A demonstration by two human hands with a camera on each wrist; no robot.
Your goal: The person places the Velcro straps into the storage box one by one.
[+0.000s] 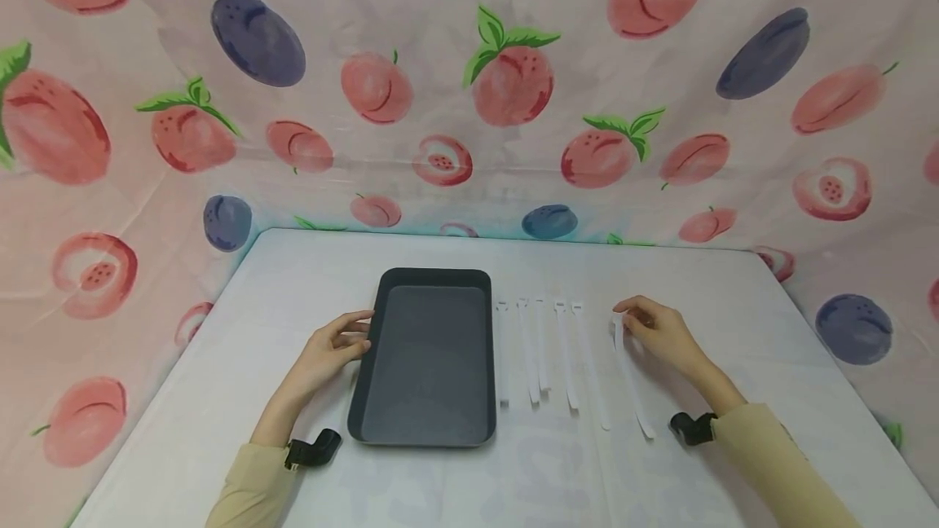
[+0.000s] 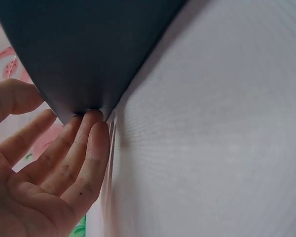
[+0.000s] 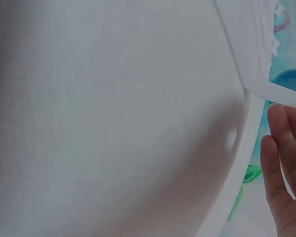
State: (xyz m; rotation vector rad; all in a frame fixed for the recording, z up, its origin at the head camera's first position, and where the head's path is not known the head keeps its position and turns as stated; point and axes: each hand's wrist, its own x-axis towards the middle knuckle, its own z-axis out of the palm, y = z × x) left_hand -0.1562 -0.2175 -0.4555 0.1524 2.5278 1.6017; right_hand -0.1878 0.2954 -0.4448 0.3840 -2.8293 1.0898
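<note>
A dark grey rectangular baking tray [image 1: 421,438] lies on the white table, its long sides running away from me. My left hand [image 1: 337,345] touches the tray's left wall with its fingertips; in the left wrist view the fingers [image 2: 91,153] are fairly straight against the dark wall [image 2: 89,54]. To the right of the tray, my right hand [image 1: 656,332] pinches the slotted head end of a white strap [image 1: 629,381], whose tail trails toward me. The right wrist view shows this strap [image 3: 281,94] bent near the fingertips; the thumb is out of sight there.
Several similar white straps [image 1: 565,357] lie lengthwise in a row between the tray and my right hand, heads at the far end. A fruit-patterned cloth [image 1: 447,88] hangs behind the white table [image 1: 543,487]. Black wrist cameras [image 1: 314,448] sit at both cuffs.
</note>
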